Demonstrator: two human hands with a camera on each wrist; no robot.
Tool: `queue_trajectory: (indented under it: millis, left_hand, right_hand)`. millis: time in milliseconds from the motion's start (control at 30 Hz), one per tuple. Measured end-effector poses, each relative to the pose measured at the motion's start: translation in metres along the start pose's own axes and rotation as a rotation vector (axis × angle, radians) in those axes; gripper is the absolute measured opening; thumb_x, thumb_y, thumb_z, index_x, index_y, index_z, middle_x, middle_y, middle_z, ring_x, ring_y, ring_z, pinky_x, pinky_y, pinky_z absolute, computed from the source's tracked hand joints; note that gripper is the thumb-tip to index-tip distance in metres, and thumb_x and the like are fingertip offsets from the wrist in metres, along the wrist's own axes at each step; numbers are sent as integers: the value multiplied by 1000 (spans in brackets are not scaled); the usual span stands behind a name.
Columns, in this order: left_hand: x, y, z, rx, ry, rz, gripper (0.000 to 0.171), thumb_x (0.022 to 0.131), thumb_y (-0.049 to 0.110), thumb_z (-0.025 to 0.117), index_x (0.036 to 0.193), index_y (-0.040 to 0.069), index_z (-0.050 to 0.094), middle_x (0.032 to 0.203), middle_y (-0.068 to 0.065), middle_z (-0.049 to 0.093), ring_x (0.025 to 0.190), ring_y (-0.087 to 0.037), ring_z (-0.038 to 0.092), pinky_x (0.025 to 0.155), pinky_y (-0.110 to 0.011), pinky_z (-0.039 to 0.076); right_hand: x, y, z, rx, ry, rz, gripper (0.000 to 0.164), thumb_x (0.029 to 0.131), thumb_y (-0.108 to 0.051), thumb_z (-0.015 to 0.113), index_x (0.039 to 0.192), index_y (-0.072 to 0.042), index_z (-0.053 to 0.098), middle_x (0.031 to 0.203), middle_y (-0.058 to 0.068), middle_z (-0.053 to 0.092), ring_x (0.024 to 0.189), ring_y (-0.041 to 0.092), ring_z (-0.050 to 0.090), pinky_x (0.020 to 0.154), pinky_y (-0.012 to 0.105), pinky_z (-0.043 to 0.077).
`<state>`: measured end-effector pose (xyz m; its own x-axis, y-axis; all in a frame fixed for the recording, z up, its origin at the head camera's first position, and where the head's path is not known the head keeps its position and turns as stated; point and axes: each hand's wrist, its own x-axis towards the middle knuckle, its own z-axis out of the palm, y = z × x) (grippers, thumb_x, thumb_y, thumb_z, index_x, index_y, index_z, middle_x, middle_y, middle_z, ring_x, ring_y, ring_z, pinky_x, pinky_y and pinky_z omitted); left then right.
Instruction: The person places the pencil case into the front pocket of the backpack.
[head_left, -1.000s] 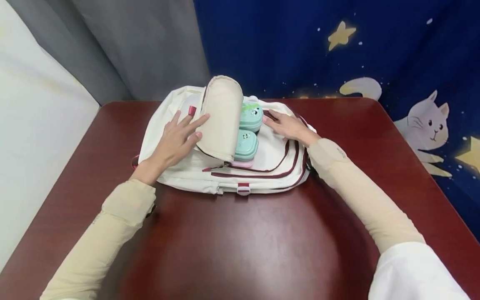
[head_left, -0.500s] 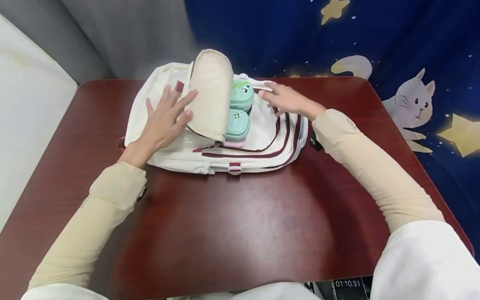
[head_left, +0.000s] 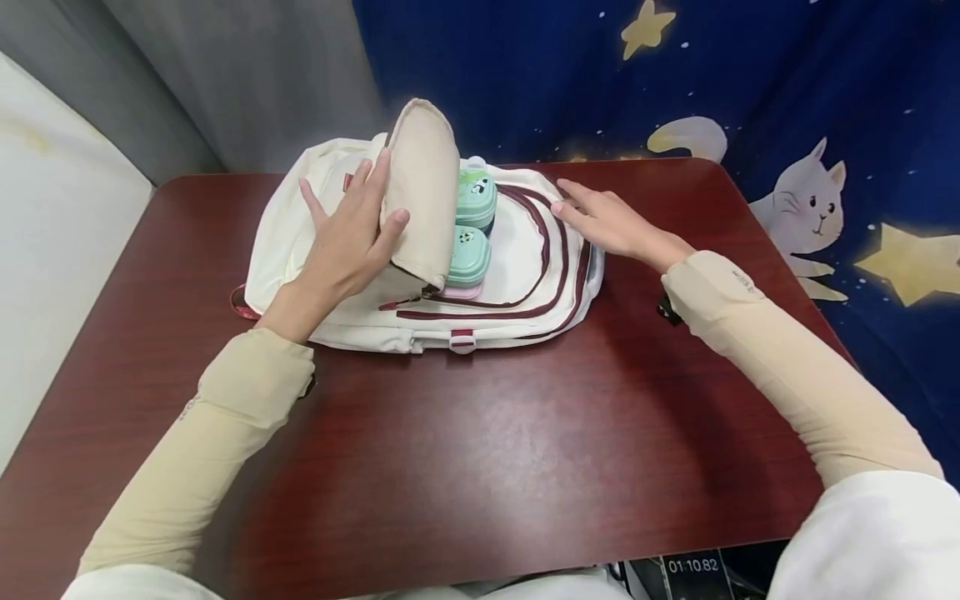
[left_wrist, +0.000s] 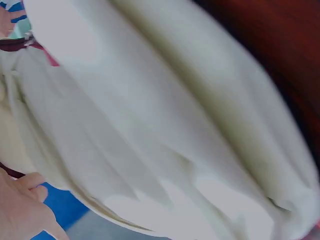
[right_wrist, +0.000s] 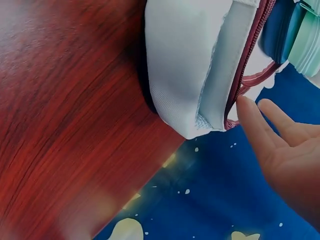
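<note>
A cream-white backpack (head_left: 510, 325) with dark red zips lies on the table, its front pocket unzipped. The pocket's beige flap (head_left: 423, 192) stands raised. My left hand (head_left: 345, 242) rests against the flap's left side with fingers straight and spread. Beside the flap, two mint-green zip cases (head_left: 470, 255) with panda pictures sit in the pocket, partly covered by it. A pink item (head_left: 461, 292) peeks out under the nearer case. My right hand (head_left: 615, 223) is by the backpack's right end, fingers extended, holding nothing; in the right wrist view its fingertips (right_wrist: 245, 102) are close to a red zip.
The dark red wooden table (head_left: 465, 450) spreads in front of the backpack. Behind it hang a grey curtain (head_left: 262, 75) and a blue curtain (head_left: 510, 75) with stars and a cat. A phone-like timer (head_left: 693, 575) shows below the table's front edge.
My right hand has moved right, away from the green cases to the backpack's right end. My left hand has turned more upright against the flap, which leans a little more to the right.
</note>
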<state>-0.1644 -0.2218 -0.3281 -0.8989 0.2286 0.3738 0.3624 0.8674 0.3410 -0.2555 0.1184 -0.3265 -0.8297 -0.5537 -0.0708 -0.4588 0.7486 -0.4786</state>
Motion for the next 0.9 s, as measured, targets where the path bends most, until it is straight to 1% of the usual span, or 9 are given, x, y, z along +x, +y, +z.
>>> queue_trajectory:
  millis: [100, 167, 267, 333, 400, 600, 700, 767, 900]
  left_hand:
    - [5, 11, -1, -27, 2, -2, 66, 97, 48, 28, 151, 20, 1, 153, 4, 14, 138, -8, 10, 99, -45, -26]
    - [9, 18, 0, -90, 15, 1, 67, 97, 45, 31, 151, 17, 2, 153, 1, 17, 138, -9, 15, 104, -43, -19]
    - [17, 30, 2, -233, 16, -19, 70, 95, 43, 37, 151, 19, 2, 150, -6, 26, 133, -18, 30, 110, -40, 7]
    - [22, 40, 5, -323, 13, -32, 72, 94, 41, 40, 151, 20, 2, 146, -11, 33, 126, -23, 39, 105, -40, 24]
    - [26, 50, 9, -358, 3, -36, 72, 94, 40, 41, 151, 22, 1, 147, -11, 31, 125, -22, 39, 103, -38, 28]
    - [37, 82, 29, -447, 18, -18, 70, 91, 23, 45, 151, 16, 9, 153, -1, 19, 133, 1, 17, 107, -21, 14]
    - [39, 95, 40, -498, 11, -32, 71, 89, 17, 45, 151, 16, 10, 154, 2, 13, 135, 1, 10, 106, -18, 9]
    - [40, 102, 46, -496, -17, -52, 72, 89, 16, 44, 151, 17, 8, 155, 2, 10, 137, -3, 5, 108, -22, 6]
    - [41, 115, 61, -426, -77, -111, 74, 88, 19, 43, 151, 20, 5, 155, -5, 5, 140, -18, 1, 110, -41, 4]
  right_hand:
    - [-7, 1, 0, -32, 51, -64, 65, 98, -46, 35, 147, -5, 23, 138, 18, 44, 126, 29, 42, 103, 42, 28]
    - [-12, 1, -1, -68, 72, -94, 64, 99, -44, 36, 147, -5, 25, 140, 17, 42, 126, 29, 42, 103, 42, 28]
    - [-20, 1, -2, -97, 92, -117, 63, 99, -43, 37, 147, -4, 25, 140, 16, 42, 126, 28, 42, 103, 42, 29]
    - [-25, 3, -2, -94, 108, -115, 62, 99, -43, 37, 147, -4, 25, 139, 16, 43, 126, 28, 42, 103, 42, 28]
    - [-30, 6, -2, -78, 123, -103, 62, 99, -42, 37, 147, -4, 25, 137, 16, 45, 126, 28, 42, 103, 42, 28]
    - [-41, 22, 2, -49, 162, -67, 61, 99, -40, 39, 146, -4, 26, 133, 17, 49, 125, 28, 43, 103, 43, 28]
    - [-45, 30, 3, -39, 175, -57, 60, 99, -39, 39, 146, -4, 27, 133, 17, 50, 125, 28, 42, 103, 43, 28]
    - [-48, 36, 3, -31, 182, -54, 59, 99, -39, 39, 146, -4, 27, 133, 17, 50, 126, 28, 42, 103, 43, 28]
    - [-52, 44, 3, -15, 197, -55, 60, 99, -39, 39, 146, -4, 27, 133, 19, 49, 127, 29, 40, 104, 43, 27]
